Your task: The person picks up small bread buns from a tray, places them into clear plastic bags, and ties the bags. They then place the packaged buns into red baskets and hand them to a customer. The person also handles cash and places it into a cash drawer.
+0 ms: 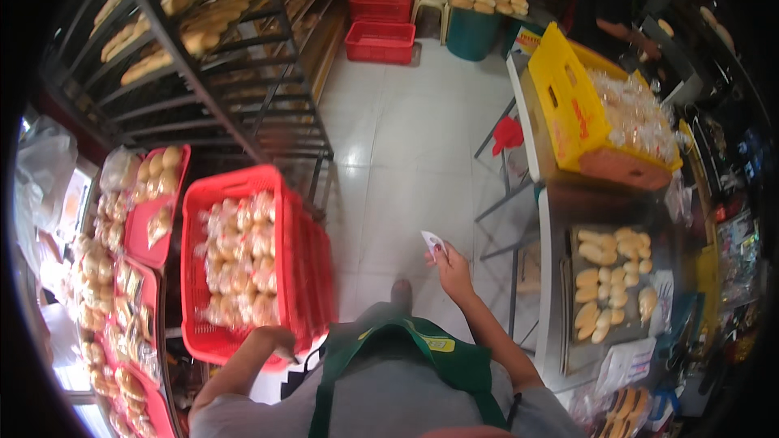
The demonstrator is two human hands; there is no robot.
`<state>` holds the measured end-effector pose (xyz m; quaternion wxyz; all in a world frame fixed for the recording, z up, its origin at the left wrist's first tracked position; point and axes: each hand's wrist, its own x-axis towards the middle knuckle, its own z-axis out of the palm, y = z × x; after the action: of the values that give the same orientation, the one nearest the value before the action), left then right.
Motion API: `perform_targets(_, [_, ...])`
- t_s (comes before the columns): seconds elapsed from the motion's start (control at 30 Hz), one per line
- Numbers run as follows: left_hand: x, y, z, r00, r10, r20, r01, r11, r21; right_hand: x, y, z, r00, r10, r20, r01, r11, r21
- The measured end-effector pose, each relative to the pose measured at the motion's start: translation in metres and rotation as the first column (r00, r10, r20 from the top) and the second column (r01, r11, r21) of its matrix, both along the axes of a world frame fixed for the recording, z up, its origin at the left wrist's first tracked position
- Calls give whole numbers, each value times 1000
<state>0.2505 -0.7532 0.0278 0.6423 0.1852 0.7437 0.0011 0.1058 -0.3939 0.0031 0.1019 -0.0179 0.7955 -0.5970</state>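
Observation:
My right hand (455, 272) is held out over the floor ahead of me. Its closed fingers pinch a small white slip (433, 242) that looks like paper, with a dark mark on it. My left hand (274, 341) hangs by the near right corner of the top red crate (233, 186); its fingers are blurred and partly hidden, and whether they touch the crate I cannot tell. Inside that crate lie several bread rolls (241, 255) in clear plastic bags. More red crates (312, 276) are stacked beneath it.
At left, red trays (146, 243) hold bagged bread beside a dark rack (182, 65) of loaves. To the right, a yellow crate (568, 105) of bagged goods and a baking tray (574, 341) of buns rest on tables. Beyond stands a person (604, 8) in dark clothes.

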Motion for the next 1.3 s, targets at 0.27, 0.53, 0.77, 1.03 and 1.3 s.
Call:
perform_targets(0.27, [-309,147,81,609,793,-8,-177,145,974,-210,-7,96,968,223,113,-153,887,-436])
perform_targets(0.53, [-586,182,68,217,946,240,-254,-183,950,-460,-9,77,980,124,154,15,731,-682])
perform_targets(0.77, [-773,180,115,67,992,110,-203,-94,975,-646,-17,115,995,59,75,-3,805,-594])
perform_targets(1.03, [-992,149,53,153,972,-176,-33,183,983,-861,-25,118,772,-17,-635,133,982,135])
perform_targets(1.3, [-1223,188,48,289,824,488,-414,-352,839,-1079,9,111,941,-135,-311,109,989,-101])
